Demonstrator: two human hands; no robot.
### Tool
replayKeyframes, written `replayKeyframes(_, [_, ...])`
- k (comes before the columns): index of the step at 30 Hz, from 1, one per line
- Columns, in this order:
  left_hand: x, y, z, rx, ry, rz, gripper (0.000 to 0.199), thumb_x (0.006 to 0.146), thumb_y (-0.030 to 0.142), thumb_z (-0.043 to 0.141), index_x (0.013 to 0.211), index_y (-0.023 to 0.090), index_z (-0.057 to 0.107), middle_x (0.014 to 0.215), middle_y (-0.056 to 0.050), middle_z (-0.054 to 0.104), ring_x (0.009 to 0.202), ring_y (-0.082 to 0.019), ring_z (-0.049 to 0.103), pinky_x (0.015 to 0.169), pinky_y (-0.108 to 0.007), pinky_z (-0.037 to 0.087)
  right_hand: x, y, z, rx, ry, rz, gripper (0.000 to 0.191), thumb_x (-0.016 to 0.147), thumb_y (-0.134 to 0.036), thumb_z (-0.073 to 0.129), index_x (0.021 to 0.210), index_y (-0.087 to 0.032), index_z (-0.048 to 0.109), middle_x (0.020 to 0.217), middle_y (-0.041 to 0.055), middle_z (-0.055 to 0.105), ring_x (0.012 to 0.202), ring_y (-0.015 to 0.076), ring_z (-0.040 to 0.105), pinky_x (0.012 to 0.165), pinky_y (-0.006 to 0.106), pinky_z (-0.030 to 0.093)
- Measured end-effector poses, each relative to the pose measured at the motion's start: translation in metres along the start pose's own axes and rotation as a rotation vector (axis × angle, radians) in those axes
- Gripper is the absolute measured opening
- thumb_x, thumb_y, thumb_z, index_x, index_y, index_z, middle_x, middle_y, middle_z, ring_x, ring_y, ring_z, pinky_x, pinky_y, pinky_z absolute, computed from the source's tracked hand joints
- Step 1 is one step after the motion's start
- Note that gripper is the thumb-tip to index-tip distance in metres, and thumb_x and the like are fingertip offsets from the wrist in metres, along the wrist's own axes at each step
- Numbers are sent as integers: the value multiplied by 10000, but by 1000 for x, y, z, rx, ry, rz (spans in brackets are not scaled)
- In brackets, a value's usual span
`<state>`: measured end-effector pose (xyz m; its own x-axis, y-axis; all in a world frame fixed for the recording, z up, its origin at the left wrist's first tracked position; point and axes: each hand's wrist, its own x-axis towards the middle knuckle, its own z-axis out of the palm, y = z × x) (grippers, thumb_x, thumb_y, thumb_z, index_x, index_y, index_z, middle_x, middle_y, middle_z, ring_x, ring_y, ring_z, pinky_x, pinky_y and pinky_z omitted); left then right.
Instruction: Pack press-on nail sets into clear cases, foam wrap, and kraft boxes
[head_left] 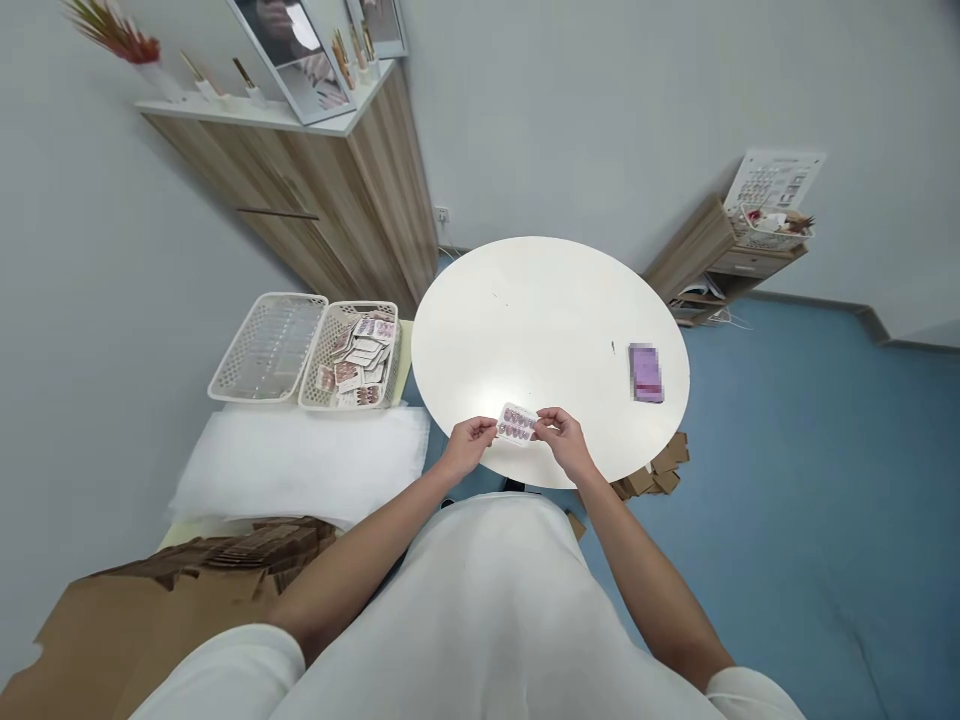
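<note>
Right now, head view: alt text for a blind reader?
The left hand and right hand hold a card of pinkish press-on nails by opposite ends over the near part of a white table. A pixelated purple item lies toward its right side; left of it, a white basket holds more nail cards.

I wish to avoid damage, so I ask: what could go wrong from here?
The small white card with pinkish nail-shaped pieces, pinched by the left hand and right hand near the edge of the rounded white table, might slip onto the blue floor. Patterned cards heaped in the white perforated plastic basket might slide out if bumped.
</note>
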<state>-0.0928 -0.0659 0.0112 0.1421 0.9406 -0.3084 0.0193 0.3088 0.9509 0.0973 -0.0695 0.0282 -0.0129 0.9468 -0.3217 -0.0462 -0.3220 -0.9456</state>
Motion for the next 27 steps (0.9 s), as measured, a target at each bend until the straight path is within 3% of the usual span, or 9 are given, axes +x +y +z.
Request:
replayKeyframes(6, [29, 6, 30, 89, 62, 33, 314, 735, 353, 540, 971, 161, 617, 681, -7, 571, 602, -99, 507, 615, -249, 422, 17, 6, -33, 77, -32, 163, 308, 624, -443, 657, 744, -196, 517, 709, -12, 583, 629, 156, 635, 695, 343, 503])
replayKeyframes(9, [33, 3, 40, 136, 23, 36, 356, 760, 337, 512, 1068, 169, 574, 680, 4, 542, 620, -99, 508, 627, -245, 418, 25, 10, -44, 115, -25, 219, 287, 650, -433, 634, 770, -210, 498, 695, -17, 589, 645, 153, 638, 684, 326, 503])
replayKeyframes(13, [36, 1, 46, 185, -74, 24, 506, 759, 321, 525, 1239, 183, 443, 748, 4, 539, 638, -91, 501, 641, -238, 414, 41, 21, -52, 99, -14, 175, 297, 678, -410, 604, 890, -226, 508, 654, -47, 557, 591, 119, 605, 698, 335, 501])
replayKeyframes(16, [39, -3, 41, 261, -77, -9, 564, 719, 317, 580, 1252, 199, 439, 817, -2, 551, 645, -87, 493, 659, -240, 415, 57, 31, -50, 0, -43, 136, 317, 692, -419, 574, 930, -213, 536, 712, -27, 554, 643, 130, 602, 707, 339, 493])
replayKeyframes(19, [44, -13, 30, 341, 2, -26, 521, 707, 310, 596, 1208, 212, 494, 808, 3, 560, 658, -99, 495, 691, -252, 414, 71, 40, -39, -130, -131, 90, 375, 704, -398, 561, 1027, -211, 524, 866, 19, 561, 738, 143, 589, 718, 334, 482])
replayKeyframes(23, [52, -30, 9, 369, 64, -65, 497, 707, 288, 596, 1189, 210, 508, 812, -7, 578, 691, -123, 512, 707, -266, 421, 82, 53, -16, -386, -256, -19, 613, 652, -309, 625, 1217, -234, 398, 1080, 65, 509, 881, 181, 540, 719, 341, 473])
replayKeyframes(27, [62, -47, -5, 457, 57, -59, 475, 692, 216, 599, 1160, 218, 518, 829, -13, 582, 736, -143, 516, 741, -288, 424, 89, 69, 4, -687, -226, -77, 642, 676, -257, 593, 1266, -221, 342, 1078, 83, 503, 934, 221, 506, 795, 388, 439])
